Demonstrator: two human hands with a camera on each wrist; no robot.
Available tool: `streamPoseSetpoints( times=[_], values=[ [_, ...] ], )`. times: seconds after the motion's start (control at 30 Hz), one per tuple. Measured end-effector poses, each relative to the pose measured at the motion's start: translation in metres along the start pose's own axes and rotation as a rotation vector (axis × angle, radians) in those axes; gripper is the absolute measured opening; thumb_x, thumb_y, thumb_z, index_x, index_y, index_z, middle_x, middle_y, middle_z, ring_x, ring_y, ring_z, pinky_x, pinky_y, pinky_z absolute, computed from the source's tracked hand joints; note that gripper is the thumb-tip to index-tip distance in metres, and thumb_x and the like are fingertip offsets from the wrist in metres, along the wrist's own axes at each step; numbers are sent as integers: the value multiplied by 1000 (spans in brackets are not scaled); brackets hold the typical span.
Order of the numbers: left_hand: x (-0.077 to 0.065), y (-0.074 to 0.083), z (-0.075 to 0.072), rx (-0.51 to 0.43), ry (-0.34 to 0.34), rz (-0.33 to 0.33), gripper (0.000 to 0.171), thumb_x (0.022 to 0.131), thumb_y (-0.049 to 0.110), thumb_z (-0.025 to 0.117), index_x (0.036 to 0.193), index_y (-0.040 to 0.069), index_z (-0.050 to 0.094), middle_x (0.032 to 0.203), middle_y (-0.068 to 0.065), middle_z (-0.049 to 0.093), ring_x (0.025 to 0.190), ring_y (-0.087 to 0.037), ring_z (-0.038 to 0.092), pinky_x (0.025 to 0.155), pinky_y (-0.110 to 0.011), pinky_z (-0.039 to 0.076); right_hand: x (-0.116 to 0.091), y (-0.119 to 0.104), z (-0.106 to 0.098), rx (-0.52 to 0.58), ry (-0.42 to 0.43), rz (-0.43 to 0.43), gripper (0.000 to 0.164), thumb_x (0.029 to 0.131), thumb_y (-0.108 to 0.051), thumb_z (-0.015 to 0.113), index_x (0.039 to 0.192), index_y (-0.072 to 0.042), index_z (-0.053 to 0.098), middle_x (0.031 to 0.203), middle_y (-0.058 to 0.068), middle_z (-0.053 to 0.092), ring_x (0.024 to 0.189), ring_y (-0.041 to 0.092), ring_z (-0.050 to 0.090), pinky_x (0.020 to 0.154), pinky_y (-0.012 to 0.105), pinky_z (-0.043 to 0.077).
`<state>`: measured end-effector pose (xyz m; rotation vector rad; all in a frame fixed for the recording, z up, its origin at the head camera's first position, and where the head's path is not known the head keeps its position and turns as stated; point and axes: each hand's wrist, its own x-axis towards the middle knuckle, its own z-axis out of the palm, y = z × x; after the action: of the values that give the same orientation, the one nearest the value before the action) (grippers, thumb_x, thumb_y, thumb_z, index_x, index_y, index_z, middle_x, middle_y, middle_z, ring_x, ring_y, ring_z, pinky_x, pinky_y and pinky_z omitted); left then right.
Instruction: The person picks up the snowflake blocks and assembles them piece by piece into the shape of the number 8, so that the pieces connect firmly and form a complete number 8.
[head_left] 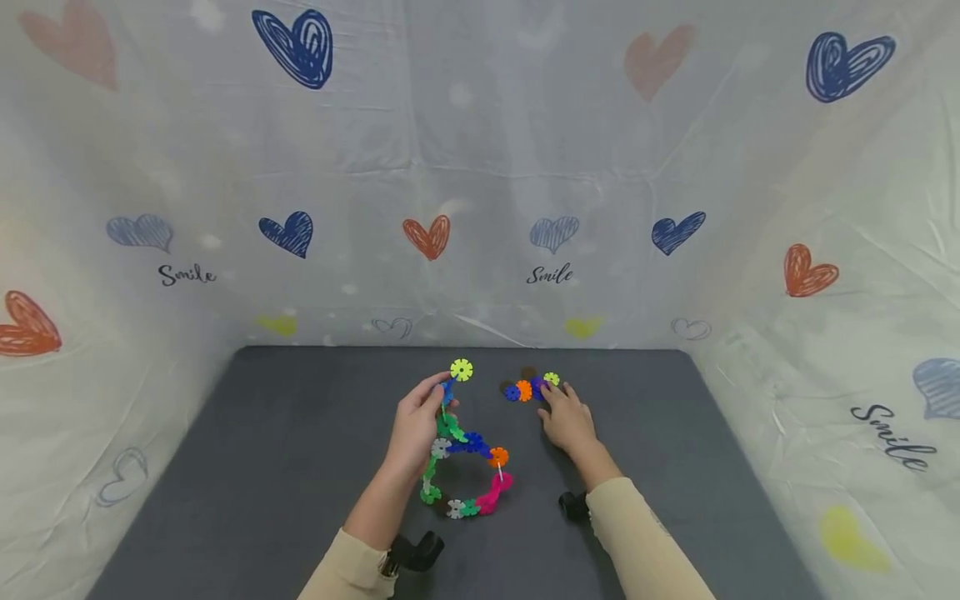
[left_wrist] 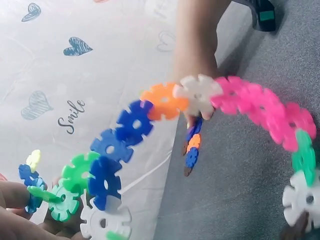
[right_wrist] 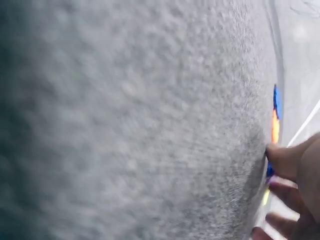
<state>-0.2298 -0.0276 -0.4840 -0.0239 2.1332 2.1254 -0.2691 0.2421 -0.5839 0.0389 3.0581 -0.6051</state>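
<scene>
My left hand (head_left: 415, 423) pinches the upper end of a chain of interlocking snowflake discs, near its blue discs (head_left: 447, 392). A yellow disc (head_left: 461, 370) tips that end. Below, the chain bends into a loop of green, white, blue, orange and pink discs (head_left: 489, 498). In the left wrist view, the orange disc (left_wrist: 165, 101) and pink discs (left_wrist: 262, 106) arch across the picture. My right hand (head_left: 570, 423) reaches to a small group of loose discs, its fingertips at a purple disc (head_left: 537, 387). Thumb and fingers look spread there; the fingertips partly hide the discs.
Beside the right fingertips lie an orange disc (head_left: 524, 390), a blue disc (head_left: 512, 392), a yellow disc (head_left: 552, 378) and a brown disc (head_left: 528, 372). Everything is on a dark grey tabletop (head_left: 300, 467), with a heart-printed white curtain (head_left: 480, 108) behind and at both sides.
</scene>
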Motion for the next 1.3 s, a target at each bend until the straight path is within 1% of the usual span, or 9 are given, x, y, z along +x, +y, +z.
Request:
streamPoseSetpoints(
  times=[0.13,0.23,0.33,0.47,0.63,0.8,0.97,1.13,1.3],
  values=[
    [0,2,0,-11,7,15,35,111,22,40,141,16,57,117,-15,62,100,-26,62,89,-38,53,-4,-5,-3,-4,91,4,38,97,-19,69,130,-2,67,147,19,53,140,40,43,110,59,39],
    [-1,2,-1,4,13,24,34,110,22,43,139,15,59,111,-16,65,98,-28,65,92,-40,53,-9,-8,-4,-10,160,-18,24,92,-15,75,114,-4,76,129,16,67,122,37,60,100,54,49],
    [-3,1,-2,41,16,38,32,109,23,46,136,16,61,108,-15,67,97,-25,68,97,-45,51,-13,-9,-3,-25,199,-36,16,90,-14,77,105,-9,78,110,10,73,102,34,67,87,52,53],
    [-4,1,-3,72,17,60,31,109,24,47,135,20,62,109,-12,67,97,-22,67,98,-46,51,-12,-11,-2,4,208,-27,23,91,-20,76,112,-10,76,103,9,71,94,31,65,85,49,54],
    [-4,2,-2,65,1,62,36,108,31,48,140,19,59,103,-14,62,93,-29,63,90,-40,53,-10,-10,2,118,161,10,29,93,-20,74,119,-7,73,94,9,64,83,24,62,78,43,53],
    [-6,0,-1,39,-33,59,43,106,41,51,138,14,61,92,-10,55,84,-29,56,83,-37,53,-12,-10,4,205,116,56,20,91,-15,77,106,-5,71,88,7,60,77,21,57,75,41,51],
    [-6,2,1,22,-47,75,37,105,39,54,125,11,66,87,-6,51,74,-21,50,77,-35,55,-14,-11,-1,278,70,97,18,88,-17,80,96,-9,66,89,5,64,77,19,58,73,39,50],
    [-4,3,3,4,-42,69,32,105,36,55,115,9,69,88,-12,59,62,-21,47,76,-35,57,-23,-23,-10,354,70,12,13,88,-20,80,86,-12,70,77,-1,67,68,13,58,65,32,48],
    [-3,2,6,-2,-10,44,29,104,31,58,112,7,72,99,-17,66,65,-26,57,76,-36,58,-37,-48,-24,506,178,-105,7,88,-22,80,87,-16,77,82,-4,73,71,9,64,67,28,54]
  ],
)
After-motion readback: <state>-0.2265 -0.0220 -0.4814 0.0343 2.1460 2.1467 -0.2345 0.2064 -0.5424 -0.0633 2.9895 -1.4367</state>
